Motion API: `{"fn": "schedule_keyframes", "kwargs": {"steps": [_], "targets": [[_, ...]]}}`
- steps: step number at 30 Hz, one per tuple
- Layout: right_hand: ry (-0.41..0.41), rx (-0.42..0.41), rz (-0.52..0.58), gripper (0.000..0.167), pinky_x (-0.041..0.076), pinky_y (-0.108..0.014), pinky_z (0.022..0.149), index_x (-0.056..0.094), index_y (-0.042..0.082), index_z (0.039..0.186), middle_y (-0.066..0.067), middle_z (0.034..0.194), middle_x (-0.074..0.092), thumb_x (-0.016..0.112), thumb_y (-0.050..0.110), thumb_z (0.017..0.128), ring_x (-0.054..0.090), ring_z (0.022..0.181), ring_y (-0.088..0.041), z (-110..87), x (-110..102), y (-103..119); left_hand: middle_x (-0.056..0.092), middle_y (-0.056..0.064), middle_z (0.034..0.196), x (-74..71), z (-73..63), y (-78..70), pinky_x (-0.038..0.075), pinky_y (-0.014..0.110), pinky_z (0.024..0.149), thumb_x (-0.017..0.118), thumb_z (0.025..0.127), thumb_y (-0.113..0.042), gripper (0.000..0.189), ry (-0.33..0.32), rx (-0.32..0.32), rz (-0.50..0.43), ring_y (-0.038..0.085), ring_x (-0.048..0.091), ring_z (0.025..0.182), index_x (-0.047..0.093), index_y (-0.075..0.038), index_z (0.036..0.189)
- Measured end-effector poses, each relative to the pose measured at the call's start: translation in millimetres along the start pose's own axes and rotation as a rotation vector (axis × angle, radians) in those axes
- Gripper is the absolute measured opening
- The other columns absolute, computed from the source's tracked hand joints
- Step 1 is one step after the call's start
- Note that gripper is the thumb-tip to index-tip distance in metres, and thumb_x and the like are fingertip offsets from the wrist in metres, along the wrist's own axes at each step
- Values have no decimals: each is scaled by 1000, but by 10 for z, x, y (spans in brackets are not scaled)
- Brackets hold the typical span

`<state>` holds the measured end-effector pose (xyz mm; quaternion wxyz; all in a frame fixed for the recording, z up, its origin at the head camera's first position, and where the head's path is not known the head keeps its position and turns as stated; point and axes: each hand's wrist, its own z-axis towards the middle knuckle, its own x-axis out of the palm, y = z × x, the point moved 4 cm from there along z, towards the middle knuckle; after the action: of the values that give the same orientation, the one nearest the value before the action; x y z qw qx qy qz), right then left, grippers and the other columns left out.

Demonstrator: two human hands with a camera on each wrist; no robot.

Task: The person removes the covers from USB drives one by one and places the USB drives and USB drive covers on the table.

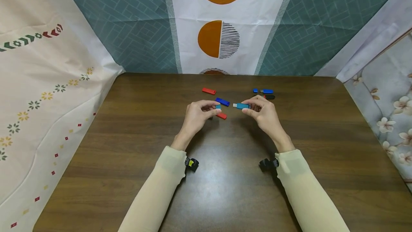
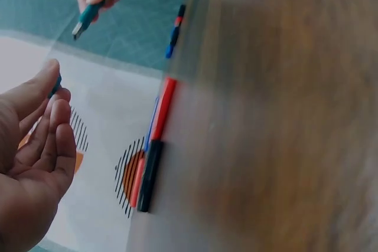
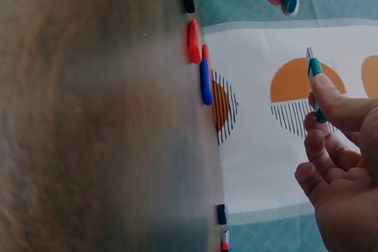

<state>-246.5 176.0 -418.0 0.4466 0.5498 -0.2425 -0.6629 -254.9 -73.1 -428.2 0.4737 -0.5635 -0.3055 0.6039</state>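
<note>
My left hand (image 1: 199, 114) pinches a small teal USB cap (image 1: 218, 106) between thumb and fingertips. Across a short gap, my right hand (image 1: 262, 112) holds a teal USB stick (image 1: 240, 106) by its body. The bare metal plug of that stick points left toward the cap, as the right wrist view also shows with the stick (image 3: 314, 75) tilted in the fingers. Both pieces are apart and held above the table. Close by the left hand lie a blue USB stick (image 1: 222, 101) and a red one (image 1: 221, 116), with a black one (image 2: 151, 175) mostly hidden under that hand in the head view.
Another red stick (image 1: 209, 91) lies farther back on the brown wooden table (image 1: 145, 135). Beyond the right hand are a loose blue cap (image 1: 255, 90), an uncapped blue USB stick (image 1: 266, 91) and a black stick (image 1: 269, 96) with a red end. Patterned cloth (image 1: 128, 20) hangs behind the table.
</note>
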Motion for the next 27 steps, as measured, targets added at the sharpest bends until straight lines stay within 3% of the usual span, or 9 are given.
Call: {"fn": "schedule_keyframes", "kwargs": {"steps": [8,17,27], "targets": [[14,-5,6,19,38,-26,67,78,4,112,-15,104,65,79,11,93,47,80,-24,8,26,2,74,0,94,30,-5,-23,52,32,70,84,90,-25,30,7,9,-22,17,67,84,80,-9,114],[26,4,2,18,39,-28,68,78,5,111,-5,103,63,78,12,94,48,81,-23,-10,52,9,73,1,99,29,-17,-37,56,33,75,84,90,-25,29,-1,29,-5,16,68,88,80,-10,115],[38,2,6,19,39,-28,69,78,5,112,-15,107,64,78,12,94,48,82,-24,-13,50,-5,73,3,102,61,-20,-32,58,31,76,83,91,-23,30,1,55,-4,17,70,90,79,-6,115]]}}
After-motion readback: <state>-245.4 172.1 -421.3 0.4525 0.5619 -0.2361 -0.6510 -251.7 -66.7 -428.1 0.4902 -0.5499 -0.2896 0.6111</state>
